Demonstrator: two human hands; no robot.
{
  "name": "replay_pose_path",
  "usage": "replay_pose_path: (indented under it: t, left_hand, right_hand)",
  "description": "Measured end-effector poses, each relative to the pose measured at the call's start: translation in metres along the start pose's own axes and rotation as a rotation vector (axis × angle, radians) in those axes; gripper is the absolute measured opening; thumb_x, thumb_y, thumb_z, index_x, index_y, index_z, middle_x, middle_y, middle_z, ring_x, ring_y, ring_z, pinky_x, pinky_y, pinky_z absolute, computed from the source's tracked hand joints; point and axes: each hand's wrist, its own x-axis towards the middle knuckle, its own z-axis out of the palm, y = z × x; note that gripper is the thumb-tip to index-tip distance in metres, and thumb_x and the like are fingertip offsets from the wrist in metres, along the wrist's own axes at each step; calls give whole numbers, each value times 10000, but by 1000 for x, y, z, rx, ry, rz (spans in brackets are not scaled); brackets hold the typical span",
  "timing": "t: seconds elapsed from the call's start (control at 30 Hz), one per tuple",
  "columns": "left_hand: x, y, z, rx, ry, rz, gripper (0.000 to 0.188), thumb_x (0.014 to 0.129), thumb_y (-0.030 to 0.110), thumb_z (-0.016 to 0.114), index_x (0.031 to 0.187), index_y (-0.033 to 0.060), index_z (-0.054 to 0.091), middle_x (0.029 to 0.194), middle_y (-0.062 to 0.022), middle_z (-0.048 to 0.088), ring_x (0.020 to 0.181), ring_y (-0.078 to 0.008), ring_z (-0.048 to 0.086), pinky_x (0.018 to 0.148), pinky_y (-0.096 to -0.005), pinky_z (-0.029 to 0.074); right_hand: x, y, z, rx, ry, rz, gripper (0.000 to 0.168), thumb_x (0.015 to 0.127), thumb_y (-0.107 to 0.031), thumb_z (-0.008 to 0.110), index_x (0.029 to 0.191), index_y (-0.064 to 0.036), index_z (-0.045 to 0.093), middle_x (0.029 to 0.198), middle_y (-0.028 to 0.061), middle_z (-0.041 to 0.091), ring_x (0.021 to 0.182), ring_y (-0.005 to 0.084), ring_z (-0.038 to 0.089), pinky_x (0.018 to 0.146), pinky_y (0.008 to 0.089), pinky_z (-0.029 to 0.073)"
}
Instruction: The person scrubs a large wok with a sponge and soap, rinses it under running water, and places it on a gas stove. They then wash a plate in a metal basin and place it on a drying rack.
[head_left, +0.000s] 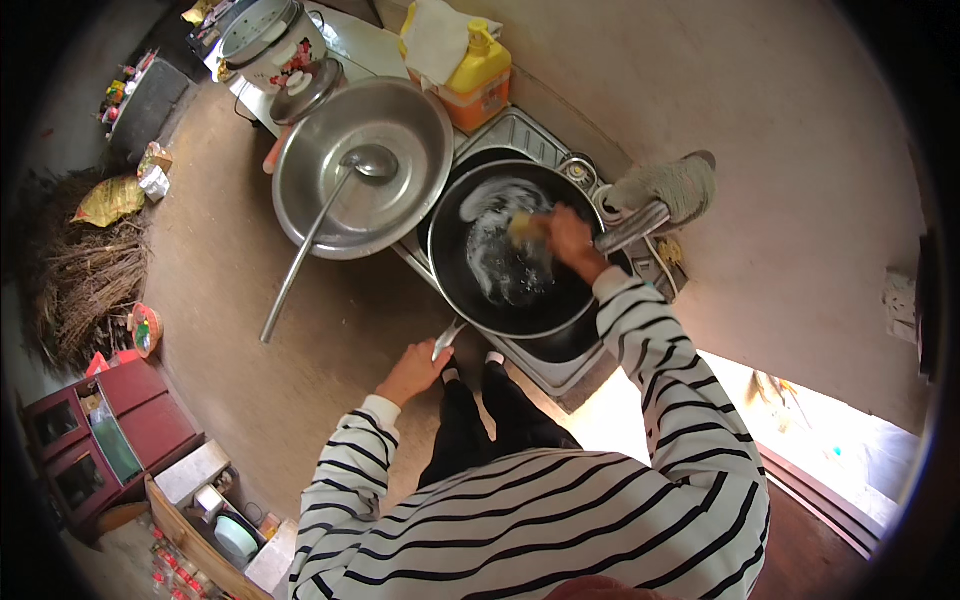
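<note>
A dark wok (457, 262) sits on a gas stove (551, 375), with white suds and water across its inside. My left hand (411, 373) grips the short metal handle (448, 339) on the wok's near left side. Inside the wok, my right hand (571, 237) presses a yellowish sponge (525, 226), blurred by motion. The wok's long metal handle (634, 227) points right, past my right wrist. Left of the wok stands a wide stainless steel basin (315, 180), and a metal ladle (296, 266) lies in it with its handle over the rim.
Behind the basin are a pot lid (306, 91) and a flowered rice cooker (281, 60). A yellow-orange jug (472, 82) with a cloth on it stands by the wall. A grey-green glove or cloth (675, 187) is beside the wok handle. Dry brushwood (94, 277) lies far left.
</note>
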Motion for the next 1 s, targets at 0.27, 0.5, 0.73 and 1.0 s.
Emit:
replay_pose_path:
  t: [0.27,0.5,0.73,1.0]
  left_hand:
    - [8,-2,-2,-85,-109,-18,570,981,474,530,901,-87,597,754,-270,633,680,-415,632,646,-484,498]
    - [2,18,-25,-317,-264,-163,463,984,446,565,903,-10,577,612,-72,575,465,-156,565,433,-325,449]
    - [-14,-28,-21,-789,-200,-175,378,1042,358,463,1227,49,576,895,-69,651,679,-124,637,601,-271,544]
    - [-48,-42,1,-1503,-51,-284,719,1024,555,388,1456,-18,365,1427,-192,486,1256,-250,532,991,-390,499]
  right_hand:
    - [-79,1,15,37,-570,175,224,744,-151,663,951,-129,744,969,238,697,961,354,694,811,450,556]
    - [-56,-59,26,743,-116,229,394,839,-133,607,1229,-136,667,1029,247,686,924,387,670,881,433,522]
    - [-47,-17,27,1127,-121,384,433,886,-115,577,1316,-67,606,1194,211,668,1076,337,663,922,367,512]
    - [-102,19,34,514,100,385,452,849,-132,597,1300,-110,618,1171,190,672,1088,357,643,917,391,516]
